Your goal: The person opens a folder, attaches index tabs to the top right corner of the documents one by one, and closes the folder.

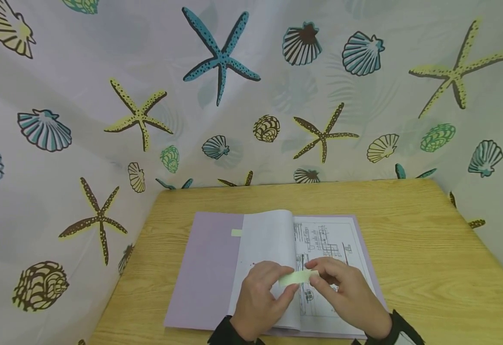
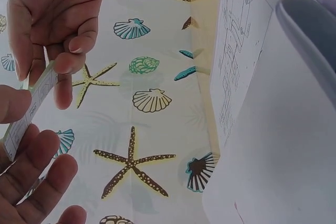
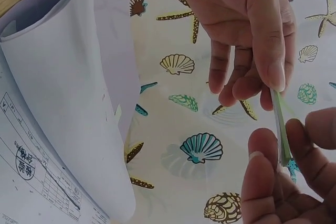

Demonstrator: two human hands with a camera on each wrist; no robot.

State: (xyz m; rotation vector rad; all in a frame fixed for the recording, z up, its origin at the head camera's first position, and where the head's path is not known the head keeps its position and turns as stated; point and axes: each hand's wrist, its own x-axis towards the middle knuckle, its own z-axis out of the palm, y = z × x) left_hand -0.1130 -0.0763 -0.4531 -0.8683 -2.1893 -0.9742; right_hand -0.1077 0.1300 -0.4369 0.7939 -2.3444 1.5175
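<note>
A narrow pad of pale green sticky notes [image 1: 298, 277] is held level between both hands, above an open folder [image 1: 208, 273]. My left hand [image 1: 257, 299] pinches the pad's left end between thumb and fingers. At the other end, the thumb and fingers of my right hand [image 1: 355, 292] grip the pad. Printing covers the backing of the pad [image 2: 32, 106] in the left wrist view. Seen edge-on in the right wrist view, the pad [image 3: 281, 129] has a thin pale strip standing off it near the right thumb.
Beneath the hands lie a turned white page [image 1: 266, 244] and a sheet with technical line drawings [image 1: 331, 239]. A pale green tab [image 1: 236, 233] sticks out from the page's left edge. The wooden table [image 1: 432, 249] meets a shell-patterned cloth [image 1: 242, 134] behind.
</note>
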